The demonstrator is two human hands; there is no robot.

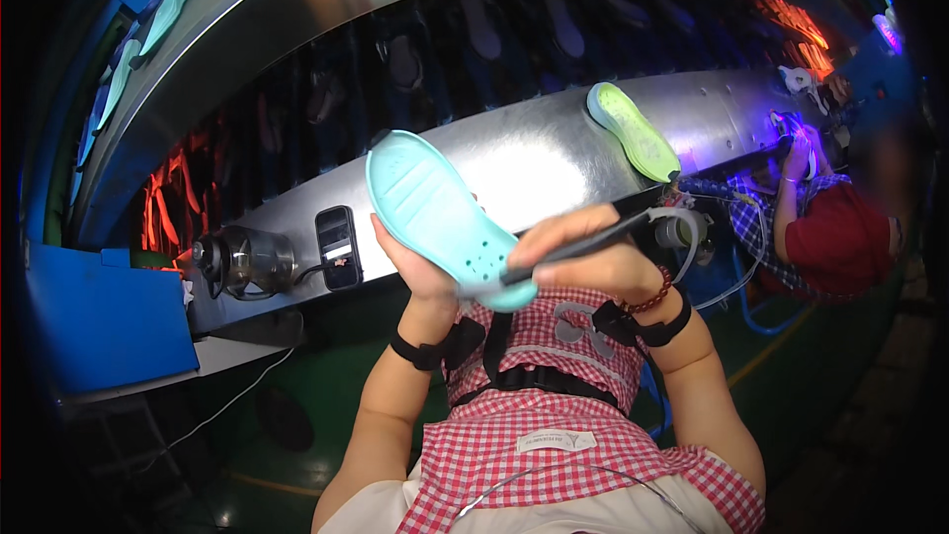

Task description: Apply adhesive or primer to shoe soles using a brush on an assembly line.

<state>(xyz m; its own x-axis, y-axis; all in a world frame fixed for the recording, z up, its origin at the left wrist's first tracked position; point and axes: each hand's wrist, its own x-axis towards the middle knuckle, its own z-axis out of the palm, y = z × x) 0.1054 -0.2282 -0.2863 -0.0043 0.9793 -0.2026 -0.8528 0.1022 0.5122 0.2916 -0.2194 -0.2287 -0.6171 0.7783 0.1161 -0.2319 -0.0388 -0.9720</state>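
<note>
My left hand (415, 267) supports a turquoise shoe sole (425, 193) from beneath, tilted above the bench edge. Ridges line its wide end, and a cluster of small dark holes marks the end near me. A small black piece shows at the far tip. In my right hand (608, 272) is a black-handled brush (601, 239), its blurred pale tip at the near end of the sole. On the bench to the right lies a yellow-green sole (633, 133) with a pale blue rim.
A metal bench (524, 153) runs across, beside a dark conveyor carrying several soles. A glass pot (252, 262) and a black phone (338, 249) stand at left, near a blue box (109, 316). A cup with tubing (682, 229) is by my right wrist. A co-worker (840, 227) sits at right.
</note>
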